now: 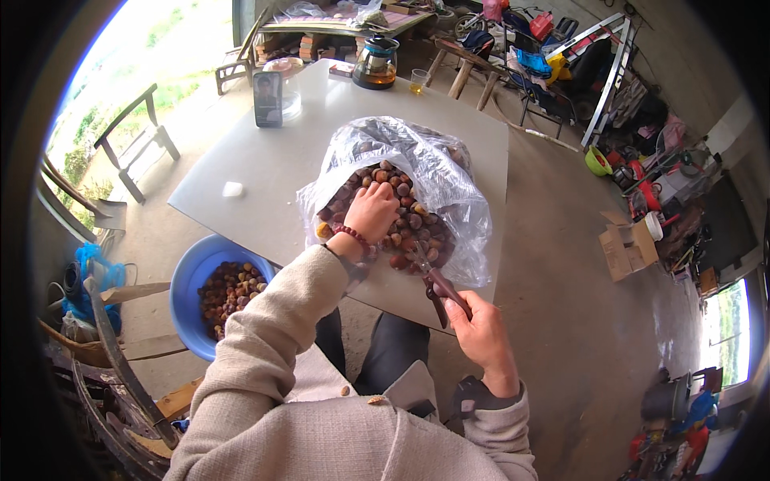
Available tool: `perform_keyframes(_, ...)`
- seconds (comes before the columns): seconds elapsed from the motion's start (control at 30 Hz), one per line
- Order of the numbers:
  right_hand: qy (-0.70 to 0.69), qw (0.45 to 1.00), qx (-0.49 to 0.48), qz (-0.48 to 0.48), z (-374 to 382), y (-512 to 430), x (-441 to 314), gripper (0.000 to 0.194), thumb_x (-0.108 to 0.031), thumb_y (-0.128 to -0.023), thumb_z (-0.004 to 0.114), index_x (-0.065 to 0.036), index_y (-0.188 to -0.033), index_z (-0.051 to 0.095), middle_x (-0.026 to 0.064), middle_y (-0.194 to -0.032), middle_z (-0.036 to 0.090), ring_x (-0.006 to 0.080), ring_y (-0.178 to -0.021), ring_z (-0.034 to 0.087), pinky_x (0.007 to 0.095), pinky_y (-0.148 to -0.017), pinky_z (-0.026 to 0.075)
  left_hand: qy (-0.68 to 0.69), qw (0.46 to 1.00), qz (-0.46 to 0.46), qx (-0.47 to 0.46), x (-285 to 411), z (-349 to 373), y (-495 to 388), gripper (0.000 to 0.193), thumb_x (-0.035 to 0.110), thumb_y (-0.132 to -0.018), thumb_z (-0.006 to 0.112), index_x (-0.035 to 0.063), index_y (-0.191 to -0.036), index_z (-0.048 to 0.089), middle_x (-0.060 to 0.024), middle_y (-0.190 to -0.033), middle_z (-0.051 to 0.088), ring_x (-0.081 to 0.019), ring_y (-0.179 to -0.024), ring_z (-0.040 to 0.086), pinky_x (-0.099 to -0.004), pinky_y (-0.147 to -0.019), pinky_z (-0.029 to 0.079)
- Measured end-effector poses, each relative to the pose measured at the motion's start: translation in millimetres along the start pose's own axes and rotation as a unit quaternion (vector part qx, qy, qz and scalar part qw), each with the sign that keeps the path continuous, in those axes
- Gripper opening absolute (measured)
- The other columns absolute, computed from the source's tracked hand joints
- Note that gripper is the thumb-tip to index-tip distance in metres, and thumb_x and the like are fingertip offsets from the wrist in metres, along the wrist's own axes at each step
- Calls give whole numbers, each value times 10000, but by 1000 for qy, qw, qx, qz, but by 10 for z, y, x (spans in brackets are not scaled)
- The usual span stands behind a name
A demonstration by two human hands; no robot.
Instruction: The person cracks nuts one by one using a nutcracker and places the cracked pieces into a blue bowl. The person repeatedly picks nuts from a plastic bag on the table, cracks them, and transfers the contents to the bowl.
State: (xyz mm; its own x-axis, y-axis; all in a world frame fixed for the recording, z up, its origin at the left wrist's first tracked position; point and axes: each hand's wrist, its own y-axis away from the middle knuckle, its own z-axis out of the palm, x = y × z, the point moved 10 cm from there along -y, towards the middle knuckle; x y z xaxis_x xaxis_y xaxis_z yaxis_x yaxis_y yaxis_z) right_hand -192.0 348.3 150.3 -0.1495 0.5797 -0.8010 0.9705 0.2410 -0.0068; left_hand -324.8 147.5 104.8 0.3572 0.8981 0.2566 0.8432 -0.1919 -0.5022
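Observation:
My left hand [372,211], with a dark red bead bracelet at the wrist, reaches into a clear plastic bag [448,198] lying open on the table [258,162]. Its fingertips are down among many round reddish-brown fruits or nuts [415,221], and whether they grip one is hidden. In my right hand [486,333] is a pair of pruning shears [442,285] with dark red handles. The blades point into the near side of the pile, and the handles look spread apart.
Left of my knees, a blue plastic basin [189,300] holds more of the fruits. A phone [268,99] stands upright at the table's far left. Further back are a glass teapot [375,63] and a small glass of tea [418,81]. A cardboard box [625,246] sits on the floor at right.

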Motion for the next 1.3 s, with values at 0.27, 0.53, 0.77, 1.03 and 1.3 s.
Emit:
perform_keyframes(0.27,-188,979,-51,64,130,-81,256,235,-184,-976,534,16,-1052,631,-13,-654,538,43,-551,450,212,-486,358,601,759,-242,-59,-41,-68,557,147,89,-897,646,26,-1022,600,-94,-1003,665,-193,-861,684,-289,-727,544)
perform_keyframes(0.53,-302,937,-108,139,390,-106,244,276,-190,-982,481,12,-1117,610,-9,-687,530,44,-539,419,187,-468,330,794,491,-347,-87,288,37,1245,149,19,-896,657,33,-1024,582,-89,-1047,656,-218,-1010,673,-230,-763,541)
perform_keyframes(0.77,-303,933,-135,141,562,-118,137,280,-201,-989,478,6,-1130,603,-3,-686,537,45,-539,427,184,-470,338,617,760,-201,-17,407,-242,1195,238,72,-823,755,32,-1019,627,-44,-945,686,-133,-845,665,-236,-754,530)
perform_keyframes(1.03,-309,927,-161,141,700,-97,87,289,-212,-1001,473,10,-1142,594,-3,-688,540,44,-536,432,177,-470,345,320,943,2,89,631,-616,1160,259,151,-754,770,91,-980,660,-40,-954,657,-270,-918,590,-378,-813,491)
perform_keyframes(1.3,-312,924,-170,140,754,-89,55,283,-206,-1005,477,13,-1145,588,-4,-687,539,45,-532,430,177,-470,348,317,943,-15,96,592,-557,1211,252,147,-749,779,92,-961,655,-63,-961,614,-276,-921,572,-369,-806,492)
